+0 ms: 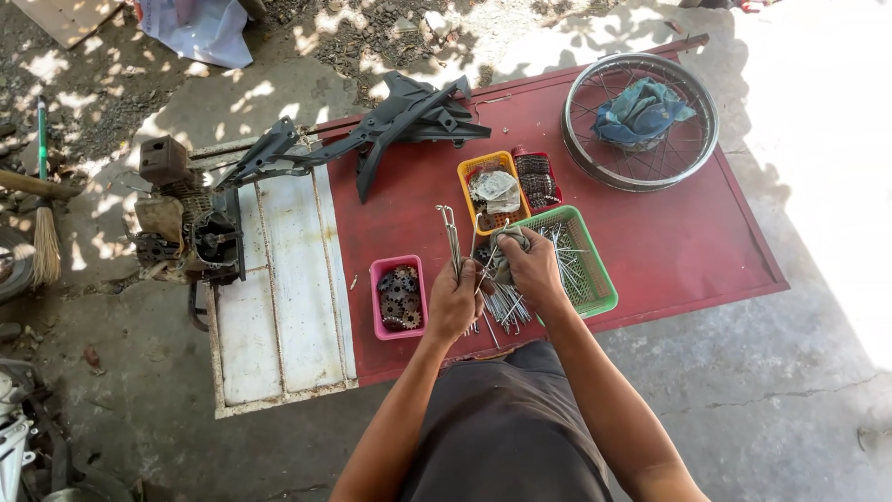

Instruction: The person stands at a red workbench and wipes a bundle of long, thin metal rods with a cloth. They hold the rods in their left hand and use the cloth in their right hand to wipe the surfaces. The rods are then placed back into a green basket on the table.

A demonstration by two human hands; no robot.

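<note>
Partly hidden | left hand (454, 302) grips spokes (452, 237) | right hand (532, 268) clutches rag (514, 241) (mostly covered) | green tray (595, 270) beneath

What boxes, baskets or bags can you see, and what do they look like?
Pink basket: small, rectangular, by left hand, holds sprockets.
Yellow basket: rectangular, mid table.
Red basket: beside yellow one.
Green basket: larger, under right hand, holds spokes.
White bag: crumpled, on ground.
No signs or screens.
</note>
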